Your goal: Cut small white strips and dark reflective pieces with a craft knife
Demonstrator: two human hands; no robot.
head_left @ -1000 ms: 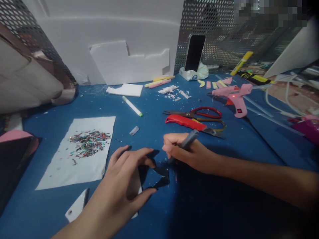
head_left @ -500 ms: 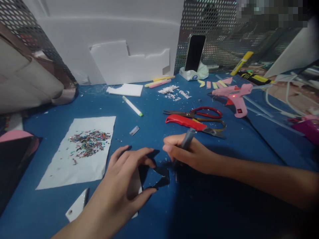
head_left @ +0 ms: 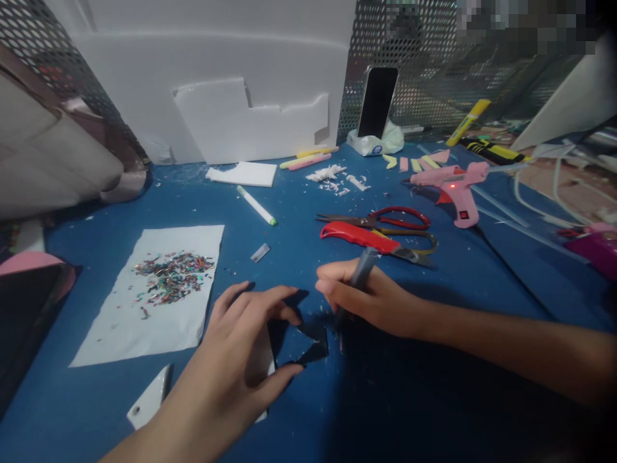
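My left hand [head_left: 241, 347] lies spread over a small white foam piece [head_left: 263, 357] with a blackened edge [head_left: 311, 341] and presses it to the blue table [head_left: 308, 411]. The fingers are apart and arch over the piece. My right hand [head_left: 366, 299] is closed round a grey marker [head_left: 359, 273], whose tip touches the black part of the piece just right of my left fingers.
A white paper sheet [head_left: 144, 302] with a pile of glitter bits [head_left: 171, 273] lies left. Behind are red scissors [head_left: 385, 218], a red-handled cutter [head_left: 359, 236], a pink glue gun [head_left: 456, 186], a white pen [head_left: 255, 206], foam boards [head_left: 250, 122] and a propped phone [head_left: 376, 103].
The grey marker in my right hand has tipped from slanting right to more upright. My left hand has stayed on the foam piece.
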